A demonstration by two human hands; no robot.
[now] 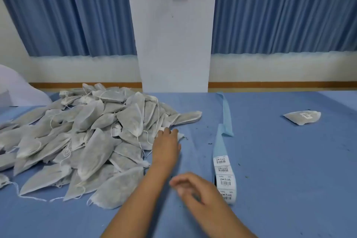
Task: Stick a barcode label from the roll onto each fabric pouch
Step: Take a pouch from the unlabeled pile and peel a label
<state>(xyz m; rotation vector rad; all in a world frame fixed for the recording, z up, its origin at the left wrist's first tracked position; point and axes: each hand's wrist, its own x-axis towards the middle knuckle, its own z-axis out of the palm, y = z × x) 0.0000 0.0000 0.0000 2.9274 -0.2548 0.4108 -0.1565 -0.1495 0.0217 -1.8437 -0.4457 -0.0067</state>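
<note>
Head view. Pile of unlabelled pouches [92, 141] heaped on the left half of the blue-covered table [280, 170], drawstrings tangled through it. Left hand [166, 146] is stretched out flat at the pile's right edge, fingertips touching the nearest pouch and not visibly closed on it. Right hand [195, 189] is near, just left of the label roll [225, 179]. It is motion-blurred, fingers loosely spread, nothing visibly held; blur prevents ruling out a label on a fingertip. The hands are apart. The roll lies with its barcode labels face up, and spent blue backing strip [226, 114] trails away to the far side. One labelled pouch [302, 118] sits well apart at far right. Judged step: fetch the next pouch. To do it well, draw a single pouch off the edge without snagging neighbouring strings and lay it flat between the pile and the roll. Peel one label by a corner and press it onto the smooth middle of the fabric, clear of the seams. Loose dark crumbs on the cloth could foul the adhesive, so keep labels off the table.
</note>
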